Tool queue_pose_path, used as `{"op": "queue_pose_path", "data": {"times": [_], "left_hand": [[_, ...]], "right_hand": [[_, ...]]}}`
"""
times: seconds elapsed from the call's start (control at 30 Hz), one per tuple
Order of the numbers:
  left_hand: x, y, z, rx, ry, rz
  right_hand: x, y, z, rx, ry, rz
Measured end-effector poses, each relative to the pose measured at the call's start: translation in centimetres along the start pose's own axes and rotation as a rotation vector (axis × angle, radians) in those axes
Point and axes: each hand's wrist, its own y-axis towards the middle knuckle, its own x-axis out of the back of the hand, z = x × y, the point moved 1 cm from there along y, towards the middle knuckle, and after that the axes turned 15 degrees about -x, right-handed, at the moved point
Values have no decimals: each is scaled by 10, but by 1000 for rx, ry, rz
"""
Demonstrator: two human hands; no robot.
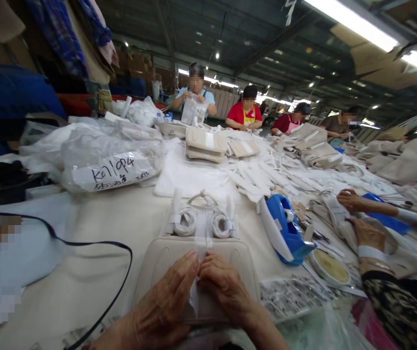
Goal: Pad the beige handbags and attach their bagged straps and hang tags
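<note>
One beige handbag [153,262] lay flat on the cream table cover [106,216], directly before the wearer. The left hand [163,296] rested across its upper face, fingers straight and side by side, gripping nothing; the right hand [226,287] bent its fingers beside the white strip [203,233] (whether they pinched it, I could not tell). Settling that strip neatly seemed to call for light, even pressure, with one hand steadying the bag and the band kept straight and unwrinkled. The handle [203,198] and coiled straps [183,222] pointed away from the wearer; the bag's long axis ran left to right.
</note>
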Motion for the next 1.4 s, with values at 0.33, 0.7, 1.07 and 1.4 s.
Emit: {"op": "queue_pose_path", "data": {"times": [0.33, 0.7, 1.07, 1.4], "left_hand": [[-1, -3, 0, -13, 9, 76], [2, 5, 1, -14, 24, 70], [6, 11, 4, -66, -22, 216], [7, 11, 2, 10, -7, 268]], "right_hand": [[15, -2, 14, 114, 18, 221], [-10, -48, -5, 200, -445, -155], [-25, -40, 0, 300, -214, -221], [-27, -30, -2, 329, 49, -117]]}}
